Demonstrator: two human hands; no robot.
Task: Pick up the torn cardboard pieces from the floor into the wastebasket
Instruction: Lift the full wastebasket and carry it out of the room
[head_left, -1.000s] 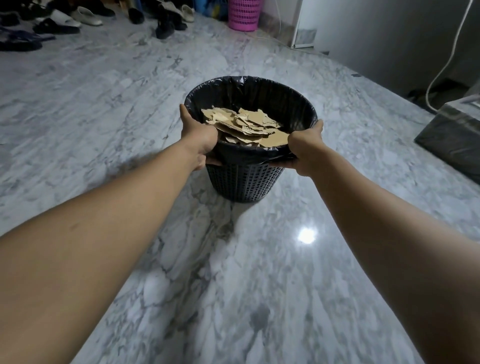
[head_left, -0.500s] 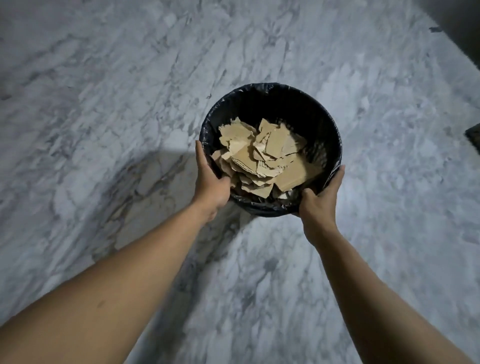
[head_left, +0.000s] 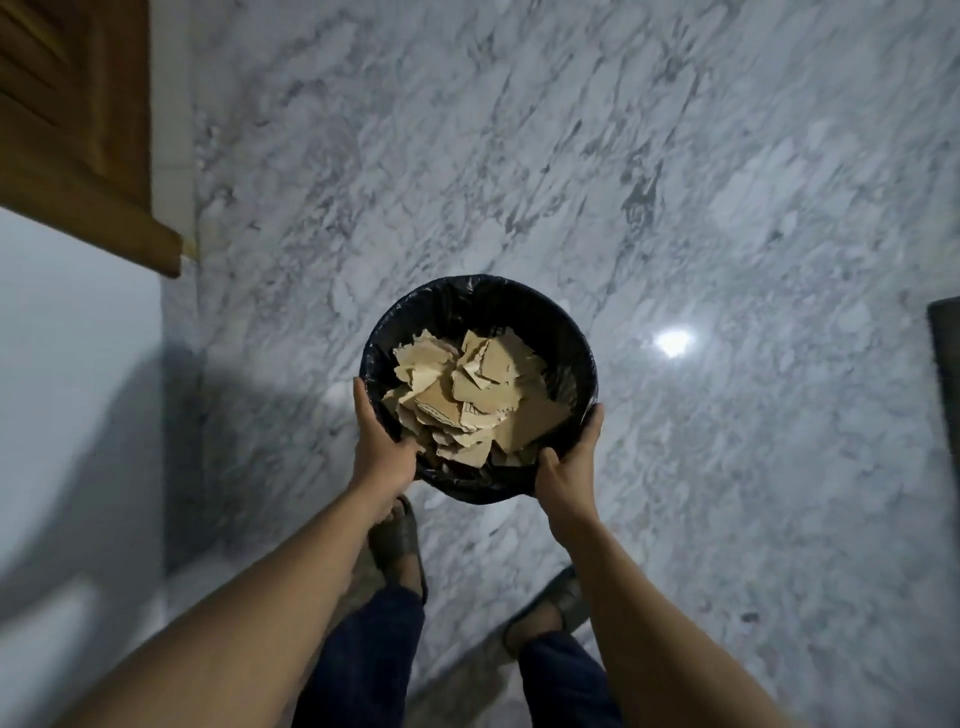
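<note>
The wastebasket has come in closer under us since half a second ago, and our view now drops straight down, so our own feet and a wooden door have come into sight. We hold the wastebasket between both hands, out in front of our legs and above the marble floor. It is lined with a black bag, and the torn cardboard pieces lie heaped inside it, tan and ragged, piled towards the near side. Our left hand grips the near left rim, thumb hooked over the edge beside the cardboard and fingers up the outer wall. Our right hand grips the near right rim the same way, thumb over the edge, fingers spread along the outside. Below the hands we see our two sandals, the left sandal partly hidden behind our left wrist and the right sandal beside our right forearm, with dark trousers above them. A bright light spot shines on the floor right of the wastebasket. The louvred door fills the upper left corner, with a white wall under it.
</note>
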